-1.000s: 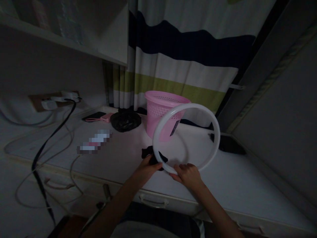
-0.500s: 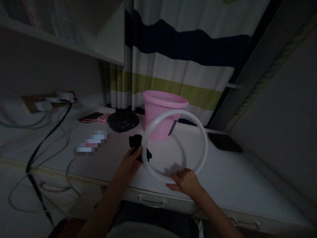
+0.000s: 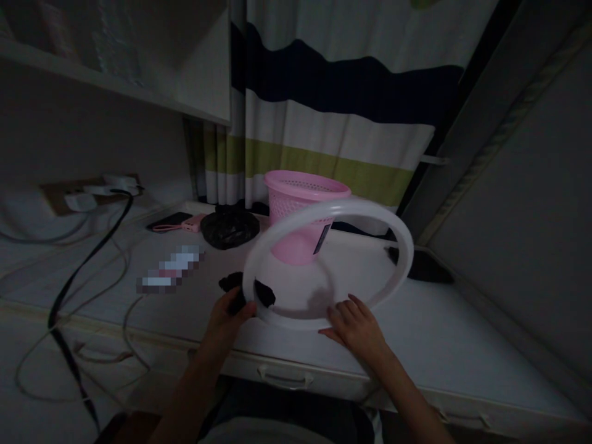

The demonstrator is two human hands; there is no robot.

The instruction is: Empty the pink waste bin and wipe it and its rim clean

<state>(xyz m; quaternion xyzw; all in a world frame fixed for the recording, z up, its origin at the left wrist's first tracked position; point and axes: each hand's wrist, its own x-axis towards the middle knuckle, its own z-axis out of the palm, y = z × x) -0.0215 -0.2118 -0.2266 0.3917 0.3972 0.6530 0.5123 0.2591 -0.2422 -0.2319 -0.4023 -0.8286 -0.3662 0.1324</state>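
A large white ring [image 3: 342, 208] is held tilted over the desk, in front of a pink perforated basket [image 3: 296, 240]. My left hand [image 3: 230, 313] is closed at the ring's left side, its thumb on the ring. Black cloth [image 3: 264, 293] shows on both sides of the ring there, partly hidden behind the ring and fingers. My right hand [image 3: 354, 324] grips the ring's near edge, right of centre, with its fingers bent over the rim. The basket stands upright behind the ring.
A black plastic bag [image 3: 230, 227] lies left of the basket, beside a pink power bank [image 3: 192, 222] and a dark phone. A blurred device [image 3: 171, 269] is at the left. Cables [image 3: 69, 280] hang over the desk's front edge. A dark flat object [image 3: 425, 266] lies right.
The ring has tipped down and away and now looks wider and flatter. My left hand and the black cloth have moved left and slightly down. My right hand has shifted slightly right.
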